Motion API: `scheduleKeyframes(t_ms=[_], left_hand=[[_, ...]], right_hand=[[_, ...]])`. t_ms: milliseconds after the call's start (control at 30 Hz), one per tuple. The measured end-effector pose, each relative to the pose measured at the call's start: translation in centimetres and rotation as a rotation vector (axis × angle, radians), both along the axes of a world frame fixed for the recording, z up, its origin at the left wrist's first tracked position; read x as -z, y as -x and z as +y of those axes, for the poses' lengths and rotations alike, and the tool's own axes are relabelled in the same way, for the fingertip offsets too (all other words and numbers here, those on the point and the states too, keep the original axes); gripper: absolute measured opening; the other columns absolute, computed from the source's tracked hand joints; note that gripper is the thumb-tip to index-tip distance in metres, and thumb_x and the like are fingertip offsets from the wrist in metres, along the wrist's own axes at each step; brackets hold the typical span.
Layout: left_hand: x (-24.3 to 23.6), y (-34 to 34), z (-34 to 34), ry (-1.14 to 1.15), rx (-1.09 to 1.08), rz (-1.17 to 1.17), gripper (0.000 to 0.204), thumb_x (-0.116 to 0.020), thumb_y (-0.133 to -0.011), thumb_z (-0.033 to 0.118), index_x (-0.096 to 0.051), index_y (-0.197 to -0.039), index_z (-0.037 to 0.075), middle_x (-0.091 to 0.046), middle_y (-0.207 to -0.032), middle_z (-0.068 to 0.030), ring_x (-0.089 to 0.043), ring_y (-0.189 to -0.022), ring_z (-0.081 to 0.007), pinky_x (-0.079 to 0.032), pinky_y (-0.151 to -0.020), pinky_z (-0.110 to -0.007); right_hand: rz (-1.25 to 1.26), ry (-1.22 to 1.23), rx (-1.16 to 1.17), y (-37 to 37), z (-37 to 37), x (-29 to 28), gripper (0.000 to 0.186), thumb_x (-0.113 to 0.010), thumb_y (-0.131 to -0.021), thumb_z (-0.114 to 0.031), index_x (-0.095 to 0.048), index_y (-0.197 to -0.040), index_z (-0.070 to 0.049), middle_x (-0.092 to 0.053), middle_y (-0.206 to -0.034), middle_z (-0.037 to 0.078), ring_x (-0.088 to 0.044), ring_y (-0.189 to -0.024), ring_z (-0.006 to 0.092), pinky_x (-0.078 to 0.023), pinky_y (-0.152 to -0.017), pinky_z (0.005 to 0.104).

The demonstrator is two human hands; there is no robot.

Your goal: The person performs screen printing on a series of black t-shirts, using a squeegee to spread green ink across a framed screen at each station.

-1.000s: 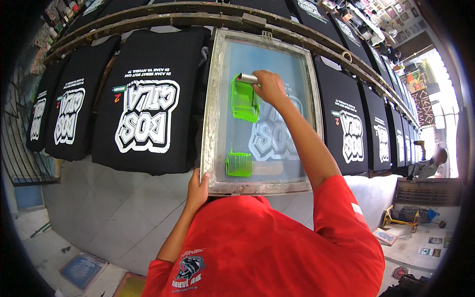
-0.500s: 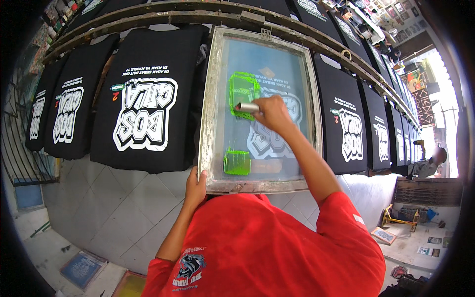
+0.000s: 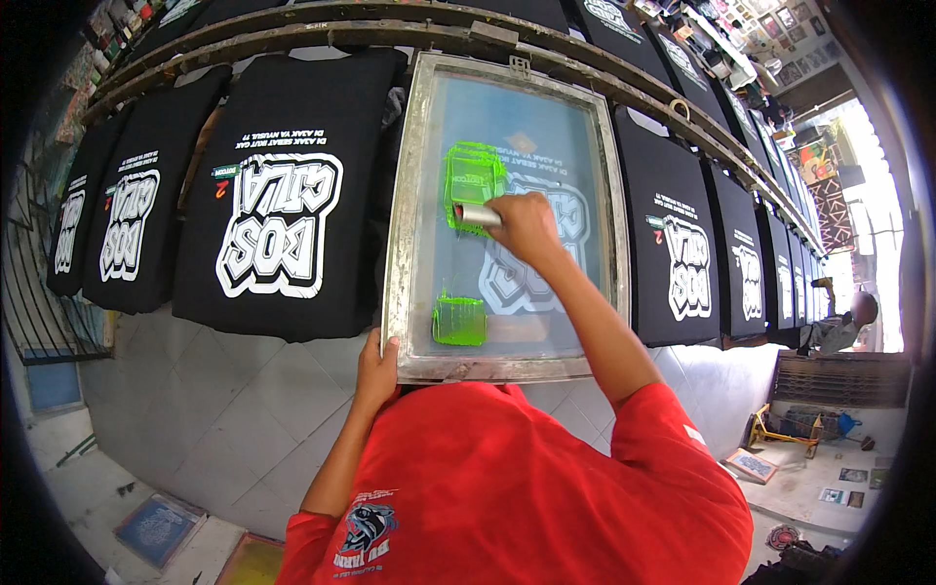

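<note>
A silk-screen frame (image 3: 616, 244) with pale blue translucent mesh lies over a black shirt, whose white print shows faintly through. My right hand (image 3: 529, 229) is closed around a small silver squeegee (image 3: 478, 214), held at the lower edge of the upper green ink patch (image 3: 476, 161). A second, squarish green ink patch (image 3: 459, 322) sits lower on the mesh. At the frame's lower left corner, my left hand (image 3: 377, 370) grips the outer edge, thumb on top. The squeegee's blade edge is mostly hidden.
Black printed shirts (image 3: 278, 107) lie in a row on both sides. A long rail (image 3: 390, 34) runs behind the frame, with more shirts beyond. At far right another person (image 3: 843, 327) is near the row. A blue screen (image 3: 161, 526) rests on the floor at lower left.
The squeegee in my right hand has turned a little, more level now. The whole view has shifted slightly left. My left hand keeps its hold on the frame.
</note>
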State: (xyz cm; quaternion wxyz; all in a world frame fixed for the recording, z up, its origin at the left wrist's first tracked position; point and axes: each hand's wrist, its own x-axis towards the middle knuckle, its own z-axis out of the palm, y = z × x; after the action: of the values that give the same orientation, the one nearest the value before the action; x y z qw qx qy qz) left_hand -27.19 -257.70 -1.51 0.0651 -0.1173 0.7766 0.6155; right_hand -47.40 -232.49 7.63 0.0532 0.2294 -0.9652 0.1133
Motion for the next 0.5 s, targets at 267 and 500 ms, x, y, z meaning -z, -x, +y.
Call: scheduleKeyframes(t_ms=[267, 500], left_hand=[[-0.8, 0.1, 0.1, -0.001, 0.011, 0.011, 0.028, -0.047, -0.095, 0.021, -0.054, -0.108, -0.002, -0.063, -0.094, -0.0179, -0.060, -0.088, -0.0261, -0.045, -0.080, -0.035], [-0.2, -0.1, 0.0, -0.002, 0.009, 0.025, 0.029, -0.047, -0.095, 0.022, -0.054, -0.110, -0.002, -0.063, -0.095, -0.0187, -0.060, -0.088, -0.0268, -0.045, -0.081, -0.036]], right_hand=[[0.167, 0.022, 0.040, 9.8, 0.6, 0.3, 0.016, -0.067, -0.070, -0.018, -0.063, -0.083, -0.010, -0.065, -0.079, 0.010, -0.063, -0.079, 0.0299, -0.045, -0.070, 0.0430], [0.075, -0.051, 0.017, 6.2, 0.1, 1.1, 0.017, -0.067, -0.070, -0.016, -0.064, -0.087, -0.010, -0.064, -0.077, 0.011, -0.061, -0.074, 0.0313, -0.046, -0.070, 0.0433]])
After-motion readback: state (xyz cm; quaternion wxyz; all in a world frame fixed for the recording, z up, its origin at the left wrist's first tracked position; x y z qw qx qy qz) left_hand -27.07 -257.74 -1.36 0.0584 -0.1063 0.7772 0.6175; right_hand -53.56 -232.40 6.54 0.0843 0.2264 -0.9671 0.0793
